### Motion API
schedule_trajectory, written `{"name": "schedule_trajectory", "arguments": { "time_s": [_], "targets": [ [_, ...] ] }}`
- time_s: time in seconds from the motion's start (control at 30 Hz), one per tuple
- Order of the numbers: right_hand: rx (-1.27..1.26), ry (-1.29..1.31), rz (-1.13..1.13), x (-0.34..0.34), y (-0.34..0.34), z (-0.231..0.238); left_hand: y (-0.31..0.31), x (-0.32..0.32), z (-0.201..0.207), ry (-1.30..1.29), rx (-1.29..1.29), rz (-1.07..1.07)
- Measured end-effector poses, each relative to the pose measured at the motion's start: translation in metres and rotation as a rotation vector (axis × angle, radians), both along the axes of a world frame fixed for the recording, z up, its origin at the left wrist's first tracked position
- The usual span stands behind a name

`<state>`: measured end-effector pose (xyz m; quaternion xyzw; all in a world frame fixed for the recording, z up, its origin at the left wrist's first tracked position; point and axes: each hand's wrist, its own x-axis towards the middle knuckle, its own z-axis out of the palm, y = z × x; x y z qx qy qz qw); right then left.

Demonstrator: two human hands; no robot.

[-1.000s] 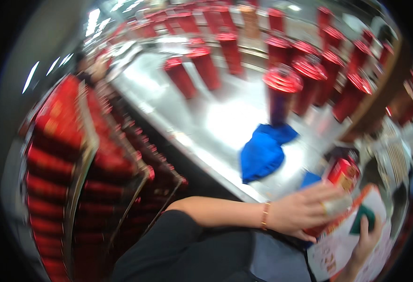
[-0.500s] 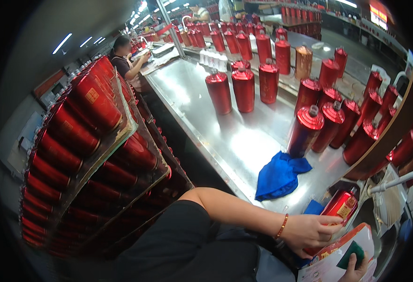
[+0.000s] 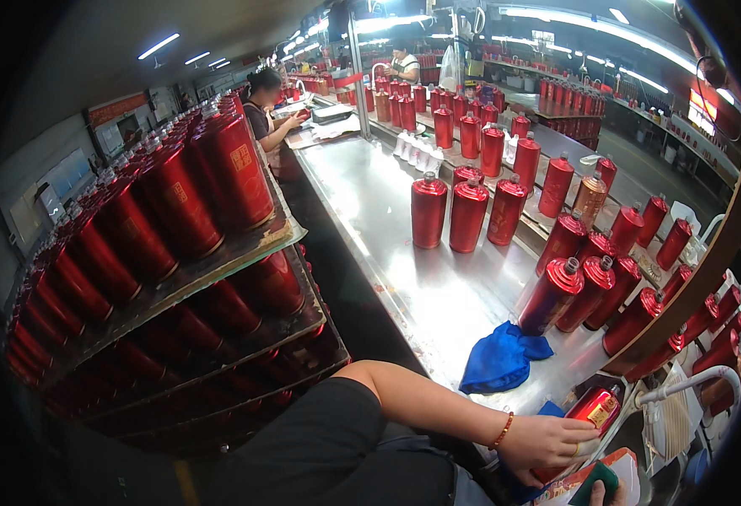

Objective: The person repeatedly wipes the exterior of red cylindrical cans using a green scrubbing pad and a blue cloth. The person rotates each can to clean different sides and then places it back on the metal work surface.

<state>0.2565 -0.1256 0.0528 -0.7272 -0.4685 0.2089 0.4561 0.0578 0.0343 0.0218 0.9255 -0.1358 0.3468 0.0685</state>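
Observation:
My left hand point(image 3: 552, 440), a beaded bracelet at its wrist, is closed on a shiny red bottle point(image 3: 596, 408) with a gold label. The bottle lies tilted at the lower right, its neck pointing up and away. Just below, my right hand point(image 3: 616, 496) pinches a dark green piece point(image 3: 596, 484), like a pad or scraper; the frame's edge cuts off most of this hand. Beside it is a white and red printed sheet or wrapper point(image 3: 626, 464). A crumpled blue cloth point(image 3: 501, 358) lies on the metal table point(image 3: 370, 228) beyond my left forearm.
Several red bottles point(image 3: 469, 217) stand across the table, with a copper-coloured bottle point(image 3: 590, 199) among them. Stacked boards of red bottles point(image 3: 168, 202) rise at the left. A white pipe point(image 3: 682, 384) curves at the right. Another person point(image 3: 271, 126) works farther along the table.
My view has tilted up and turned left, showing more of the room. My left hand stays on the bottle, and my right hand still holds the green piece.

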Motion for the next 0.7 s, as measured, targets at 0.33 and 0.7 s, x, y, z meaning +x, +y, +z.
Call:
{"name": "schedule_trajectory", "arguments": {
  "time_s": [0.33,0.7],
  "targets": [
    [0.011,0.187,-0.002,-0.027,-0.004,0.016,0.009,-0.037,0.020,0.169,-0.392,0.127],
    [0.336,-0.705,0.271,-0.041,0.043,0.051,-0.006,-0.028,0.000,0.160,-0.838,0.202]
  ]
}}
